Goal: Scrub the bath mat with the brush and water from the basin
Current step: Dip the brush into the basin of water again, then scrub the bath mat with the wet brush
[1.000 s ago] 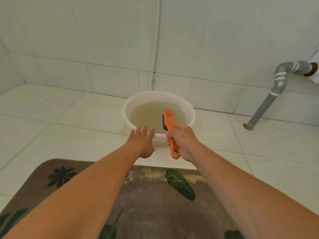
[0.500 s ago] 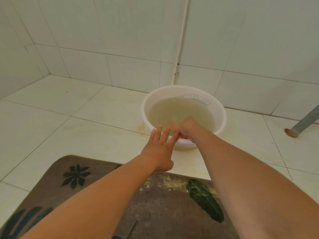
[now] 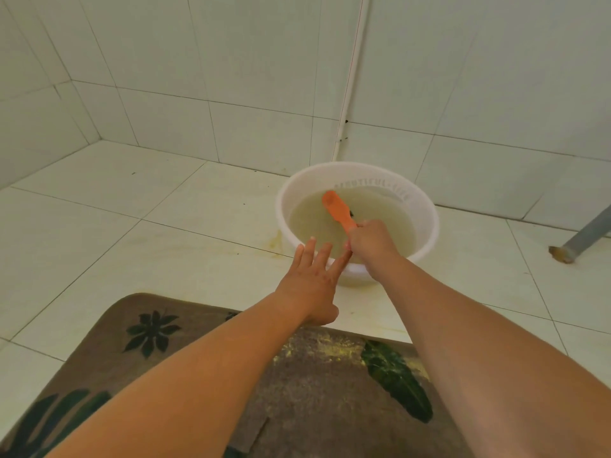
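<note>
A white round basin (image 3: 426, 206) of cloudy yellowish water stands on the tiled floor by the wall. My right hand (image 3: 370, 242) reaches over its near rim and grips the handle of an orange brush (image 3: 337, 209), whose head points away over the water, bristles down. My left hand (image 3: 310, 282) hovers just left of the basin's near side, fingers spread, holding nothing. The brown bath mat (image 3: 314, 391) with dark leaf and flower prints lies under my forearms, with yellowish residue along its far edge.
A white pipe (image 3: 350, 77) runs down the tiled wall behind the basin. A grey metal pipe (image 3: 582, 236) meets the floor at the right edge. The walls form a corner at the left, with pale floor tiles in front of it.
The brush head, hidden behind my right hand half a second ago, now shows above the water, pointing away. The view has shifted left and down since one second ago. My left hand stays spread.
</note>
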